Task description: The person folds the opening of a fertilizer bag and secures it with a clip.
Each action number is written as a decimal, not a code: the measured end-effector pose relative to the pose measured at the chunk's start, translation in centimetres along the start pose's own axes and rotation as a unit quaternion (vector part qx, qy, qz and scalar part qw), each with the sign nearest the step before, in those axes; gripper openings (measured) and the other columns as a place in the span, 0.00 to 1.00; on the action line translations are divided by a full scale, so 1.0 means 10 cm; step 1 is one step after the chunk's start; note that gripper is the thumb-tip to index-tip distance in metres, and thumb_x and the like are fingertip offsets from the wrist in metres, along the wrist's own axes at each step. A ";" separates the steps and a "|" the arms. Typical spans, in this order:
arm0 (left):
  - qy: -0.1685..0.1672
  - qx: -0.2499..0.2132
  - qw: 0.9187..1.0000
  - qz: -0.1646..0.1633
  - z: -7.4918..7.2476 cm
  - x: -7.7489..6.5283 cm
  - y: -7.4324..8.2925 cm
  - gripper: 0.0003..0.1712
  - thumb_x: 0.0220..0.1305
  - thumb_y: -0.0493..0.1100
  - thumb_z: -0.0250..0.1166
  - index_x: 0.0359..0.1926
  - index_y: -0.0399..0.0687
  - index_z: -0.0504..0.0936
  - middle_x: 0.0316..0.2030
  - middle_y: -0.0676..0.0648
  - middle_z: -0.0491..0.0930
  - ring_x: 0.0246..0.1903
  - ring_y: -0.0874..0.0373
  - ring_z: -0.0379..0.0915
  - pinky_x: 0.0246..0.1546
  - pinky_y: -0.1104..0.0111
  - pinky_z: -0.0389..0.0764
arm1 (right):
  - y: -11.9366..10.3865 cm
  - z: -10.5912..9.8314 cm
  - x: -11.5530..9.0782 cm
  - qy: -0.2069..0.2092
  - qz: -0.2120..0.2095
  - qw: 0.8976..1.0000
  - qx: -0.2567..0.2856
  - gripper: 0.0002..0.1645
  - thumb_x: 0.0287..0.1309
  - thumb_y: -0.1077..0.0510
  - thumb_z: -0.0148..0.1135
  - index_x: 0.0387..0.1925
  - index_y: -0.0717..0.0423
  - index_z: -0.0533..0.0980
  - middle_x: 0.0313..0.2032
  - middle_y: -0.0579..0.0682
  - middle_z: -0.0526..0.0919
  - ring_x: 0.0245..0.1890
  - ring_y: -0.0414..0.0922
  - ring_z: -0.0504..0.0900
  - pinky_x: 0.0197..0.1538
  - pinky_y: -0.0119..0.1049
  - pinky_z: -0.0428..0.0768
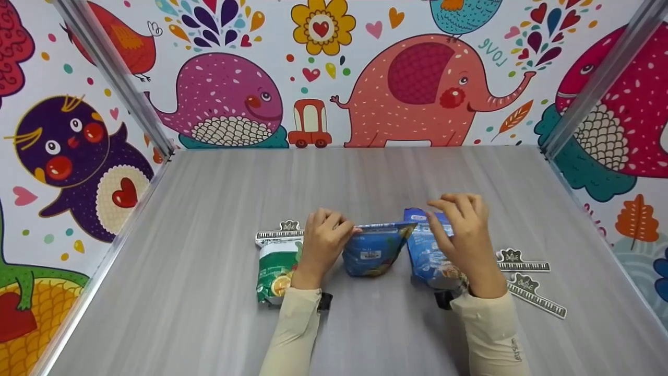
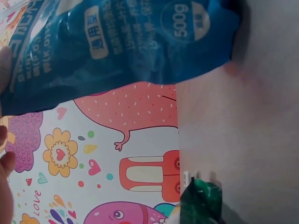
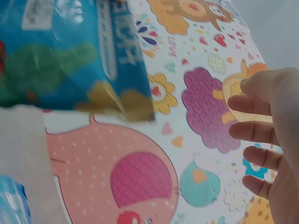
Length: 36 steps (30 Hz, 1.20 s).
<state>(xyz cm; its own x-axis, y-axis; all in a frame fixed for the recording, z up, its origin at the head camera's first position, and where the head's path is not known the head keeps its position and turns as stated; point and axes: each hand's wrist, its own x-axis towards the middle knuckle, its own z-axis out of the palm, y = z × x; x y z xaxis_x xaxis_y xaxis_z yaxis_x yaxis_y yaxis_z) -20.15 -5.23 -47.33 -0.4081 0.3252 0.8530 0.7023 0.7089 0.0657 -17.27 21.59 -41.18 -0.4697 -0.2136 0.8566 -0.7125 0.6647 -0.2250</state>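
Observation:
At the middle of the table stands a blue printed bag (image 1: 371, 256), marked 500g in the left wrist view. My left hand (image 1: 324, 241) pinches its top edge at the left corner; the bag's right corner is free. My right hand (image 1: 466, 241), fingers apart and slightly bent, is raised with nothing in it, right of that corner and over a second blue bag (image 1: 421, 249). The right wrist view shows this hand (image 3: 285, 140) apart from the bag (image 3: 60, 60). A green bag (image 1: 271, 269) with a piano-keyboard clip (image 1: 274, 235) across its top is partly hidden behind my left hand.
Two loose keyboard-patterned clips, one upper (image 1: 524, 266) and one lower (image 1: 540, 302), lie right of my right wrist. Cartoon-printed walls (image 1: 313, 68) close off the table (image 1: 209, 193) at the back and sides, with metal posts (image 1: 600, 73) at the corners.

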 end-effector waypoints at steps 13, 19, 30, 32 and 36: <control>-0.001 -0.011 1.000 -0.002 0.00 -0.01 -0.02 0.18 0.67 0.54 0.62 0.27 0.47 0.84 0.28 0.50 0.75 0.31 0.54 0.64 0.32 0.62 0.65 | 0.28 -0.30 -0.07 0.044 0.069 0.995 -0.054 0.11 0.54 0.63 0.65 0.39 0.64 0.83 0.39 0.64 0.79 0.43 0.64 0.67 0.49 0.60 0.58; -0.004 -0.008 1.000 -0.001 -0.01 -0.01 -0.01 0.20 0.69 0.55 0.60 0.27 0.47 0.84 0.28 0.50 0.75 0.32 0.54 0.64 0.32 0.61 0.65 | 0.41 -0.40 -0.13 0.042 0.094 0.992 -0.076 0.10 0.56 0.64 0.65 0.39 0.64 0.82 0.41 0.65 0.78 0.46 0.65 0.65 0.50 0.62 0.55; -0.004 -0.021 1.000 -0.008 -0.03 -0.01 -0.01 0.19 0.69 0.54 0.60 0.28 0.47 0.84 0.28 0.50 0.75 0.32 0.54 0.64 0.33 0.61 0.65 | 0.63 -0.61 -0.30 0.022 0.194 0.974 -0.111 0.10 0.59 0.65 0.65 0.42 0.66 0.81 0.48 0.67 0.76 0.54 0.65 0.62 0.58 0.62 0.51; -0.006 -0.019 1.000 -0.008 -0.02 -0.01 -0.01 0.18 0.68 0.54 0.61 0.28 0.47 0.84 0.28 0.50 0.75 0.32 0.54 0.64 0.33 0.61 0.65 | 0.67 -0.65 -0.33 0.011 0.218 0.969 -0.116 0.10 0.60 0.63 0.64 0.42 0.66 0.80 0.49 0.67 0.75 0.56 0.66 0.60 0.59 0.64 0.50; -0.005 -0.019 1.000 -0.008 -0.02 -0.01 -0.01 0.18 0.68 0.54 0.61 0.28 0.47 0.84 0.28 0.50 0.76 0.32 0.54 0.65 0.33 0.61 0.65 | 0.76 -0.71 -0.41 -0.005 0.258 0.959 -0.120 0.11 0.62 0.62 0.63 0.42 0.66 0.80 0.49 0.67 0.74 0.56 0.66 0.58 0.58 0.65 0.48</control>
<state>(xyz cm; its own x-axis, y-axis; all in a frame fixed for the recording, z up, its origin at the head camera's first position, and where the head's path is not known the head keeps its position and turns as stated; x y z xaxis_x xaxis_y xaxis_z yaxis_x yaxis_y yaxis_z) -20.09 -5.48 -47.34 -0.4251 0.3200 0.8467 0.7172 0.6897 0.0995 -17.09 32.62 -43.08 -0.7335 0.1812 0.6551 -0.2441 0.8293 -0.5027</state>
